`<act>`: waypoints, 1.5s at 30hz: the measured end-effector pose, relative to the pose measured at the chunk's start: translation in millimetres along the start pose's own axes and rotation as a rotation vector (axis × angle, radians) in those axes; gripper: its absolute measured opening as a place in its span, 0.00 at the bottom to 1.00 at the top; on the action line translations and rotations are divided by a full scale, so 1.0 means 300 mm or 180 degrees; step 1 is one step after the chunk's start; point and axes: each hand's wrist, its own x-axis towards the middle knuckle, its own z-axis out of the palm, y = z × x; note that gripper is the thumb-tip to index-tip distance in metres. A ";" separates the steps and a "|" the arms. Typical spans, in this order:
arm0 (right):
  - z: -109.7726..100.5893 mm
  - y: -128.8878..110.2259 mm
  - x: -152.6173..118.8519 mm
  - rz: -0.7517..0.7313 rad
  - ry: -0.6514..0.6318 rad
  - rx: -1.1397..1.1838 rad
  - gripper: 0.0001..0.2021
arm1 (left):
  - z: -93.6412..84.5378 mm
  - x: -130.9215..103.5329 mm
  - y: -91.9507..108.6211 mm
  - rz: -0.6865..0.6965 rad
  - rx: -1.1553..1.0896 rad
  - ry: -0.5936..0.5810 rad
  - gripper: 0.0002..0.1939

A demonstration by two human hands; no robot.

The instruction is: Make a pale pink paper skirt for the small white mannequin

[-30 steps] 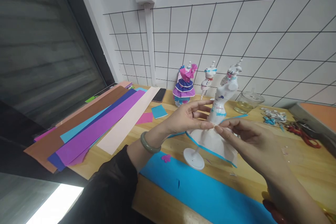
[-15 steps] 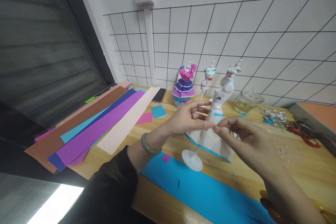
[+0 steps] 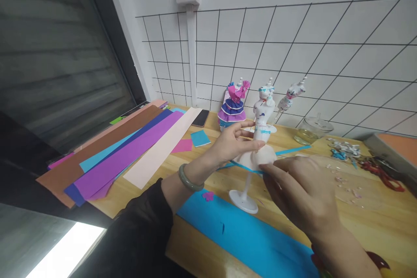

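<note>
A small white dress-form mannequin stands upright on a round base, with bits of blue at its neck and hip. A pale paper skirt with a blue edge flares around its lower part. My left hand, with a bracelet on its wrist, is closed around the mannequin's hip from the left, the thumb in front at the skirt's top and fingers behind. Bent at the skirt's front right, my right hand pinches the blue-edged hem; its fingertips are partly hidden.
Behind stand a mannequin in a ruffled paper dress and another bare mannequin. Blue paper lies in front, coloured strips and a phone leftward. At right are a glass pot, red-handled scissors and a tray.
The mannequin has shifted left and stands straighter. My right hand has moved down from the skirt's top to its hem and turned over. My left hand stays at the hip.
</note>
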 end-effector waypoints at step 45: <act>-0.010 0.039 0.008 0.3397 -0.0666 0.2857 0.15 | -0.052 -0.003 0.014 0.0309 0.0296 -0.1011 0.30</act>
